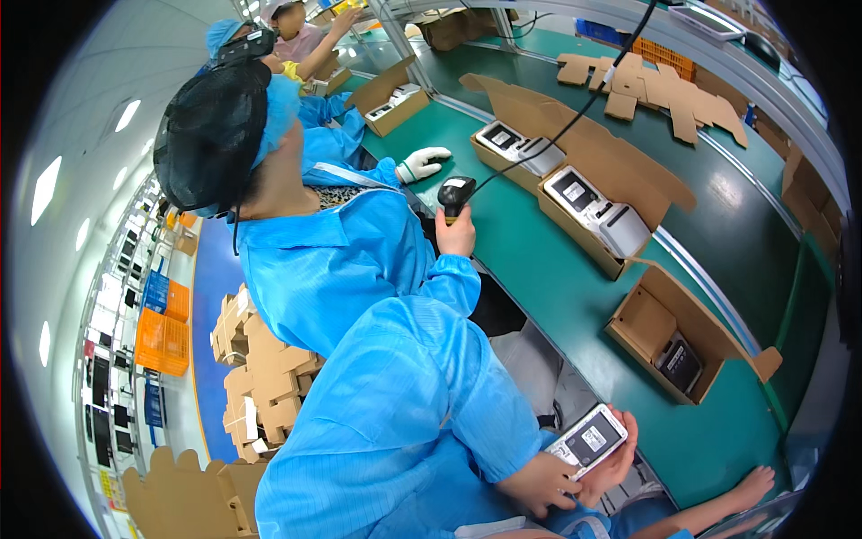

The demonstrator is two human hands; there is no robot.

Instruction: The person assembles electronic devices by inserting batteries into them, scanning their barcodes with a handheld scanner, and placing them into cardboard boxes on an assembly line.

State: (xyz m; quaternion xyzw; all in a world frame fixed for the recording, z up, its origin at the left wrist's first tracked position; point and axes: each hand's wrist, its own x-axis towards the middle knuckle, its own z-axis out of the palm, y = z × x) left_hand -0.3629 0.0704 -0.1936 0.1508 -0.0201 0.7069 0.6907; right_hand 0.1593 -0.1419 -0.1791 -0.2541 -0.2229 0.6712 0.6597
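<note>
A white handheld device point(588, 442) with a dark panel and a pale label is held low in front of me, tilted. My right hand point(614, 465) cups it from the right, fingers wrapped along its edge. My left hand point(541, 482), coming out of a wide blue sleeve, has bent fingers at the device's lower end. Beyond the hands, an opened brown cardboard box point(628, 325) stands on the green table point(575, 337) with a dark, labelled item point(679, 363) inside. Two more open boxes further along hold white devices point(579, 193) with grey parts.
At my left, a co-worker in blue grips a black barcode scanner point(456, 193) on a cable. A gloved hand point(422, 165) rests nearby. Another person's bare hand point(752, 488) lies at the table's right edge. Flat cardboard pieces point(651, 85) lie across the table; orange crates point(162, 341) stand behind.
</note>
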